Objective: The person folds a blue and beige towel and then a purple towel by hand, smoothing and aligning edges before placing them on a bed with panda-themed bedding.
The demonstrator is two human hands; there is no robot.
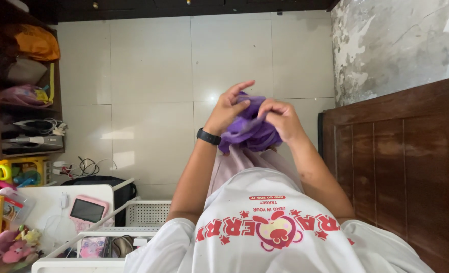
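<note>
At chest height: left hand (pixel 228 108) and right hand (pixel 281 119) raised, fingers bunching purple cloth (pixel 248 130).

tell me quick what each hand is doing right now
Left hand: closed on the bunched purple cloth, forefinger sticking up.
Right hand: closed on the same purple cloth, fingers curled into it.

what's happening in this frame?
A person in a white printed shirt holds a bunched purple cloth up in front of them with both hands. The left hand, with a black band at its wrist, grips one side; the right hand pinches the other. A pale pink cloth hangs below it. A white basket and a pink gadget sit lower left.
</note>
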